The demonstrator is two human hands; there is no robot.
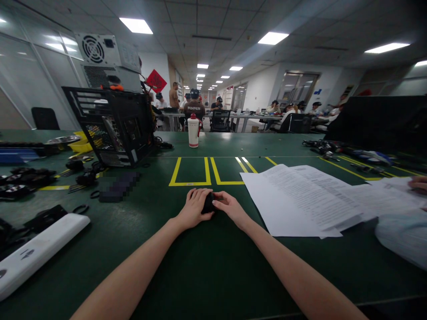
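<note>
Between my two hands, low on the green tabletop point(213, 266), is a small rounded black object point(208, 203). Its kind does not show, since fingers cover much of it. My left hand point(194, 209) wraps over its left side, thumb toward me and fingers across the top. From the right, the thumb and fingertips of my right hand point(231, 209) press against it. Just beyond my hands, yellow tape outlines point(190, 183) mark the table. Printed paper sheets point(296, 200) lie right of my right hand.
Left stand an open black computer case point(113, 124) with a power supply point(100, 50) above it, dark parts point(30, 178) and a long white bar point(43, 253). A white bottle point(193, 131) stands ahead. At far right, another person's hand point(418, 183) is by the papers.
</note>
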